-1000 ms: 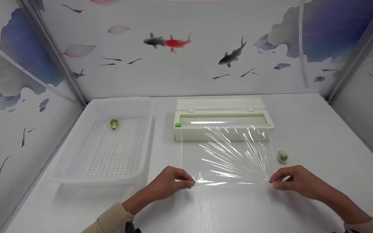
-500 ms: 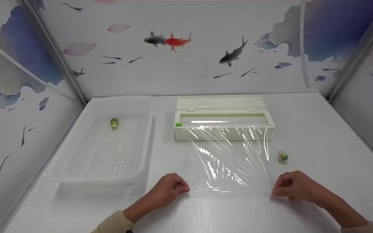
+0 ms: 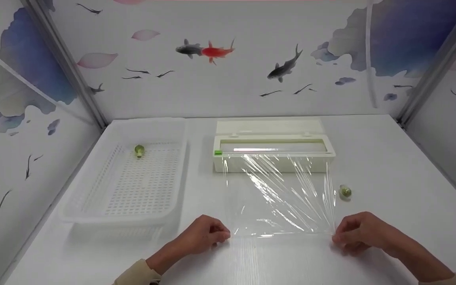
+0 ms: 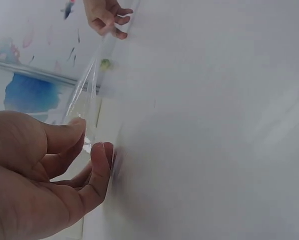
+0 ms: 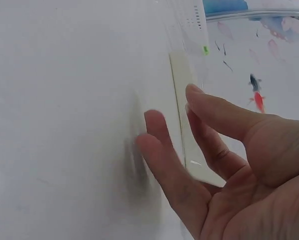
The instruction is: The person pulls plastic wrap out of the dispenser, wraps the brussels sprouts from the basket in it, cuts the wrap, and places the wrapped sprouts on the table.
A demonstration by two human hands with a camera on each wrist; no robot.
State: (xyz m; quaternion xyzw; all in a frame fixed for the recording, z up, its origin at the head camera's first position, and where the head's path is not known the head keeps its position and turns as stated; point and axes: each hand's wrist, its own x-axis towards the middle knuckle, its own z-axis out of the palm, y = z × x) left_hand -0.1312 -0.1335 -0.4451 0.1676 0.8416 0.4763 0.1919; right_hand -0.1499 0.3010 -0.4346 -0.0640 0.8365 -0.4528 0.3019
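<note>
A sheet of clear cling film [image 3: 275,198] stretches from a cream cling film dispenser [image 3: 271,164] toward me, creased and shiny. My left hand [image 3: 202,235] pinches its near left corner between thumb and index finger; the left wrist view shows the film [image 4: 87,90] running from those fingertips. The near right corner is pinched by my right hand [image 3: 364,233], its other fingers spread apart in the right wrist view. The dispenser's lid [image 3: 269,126] stands raised at the back, and a green slider [image 3: 217,152] sits at its left end.
A white perforated plastic basket [image 3: 178,170] stands at the left, with a small green vegetable [image 3: 139,151] inside. Another small green piece, seemingly wrapped in film [image 3: 345,191], lies right of the sheet. Patterned walls [image 3: 228,87] border the table.
Both hands have drawn the film's near edge a little closer to me, making the sheet longer. Its creases have shifted. The dispenser and basket stay in place.
</note>
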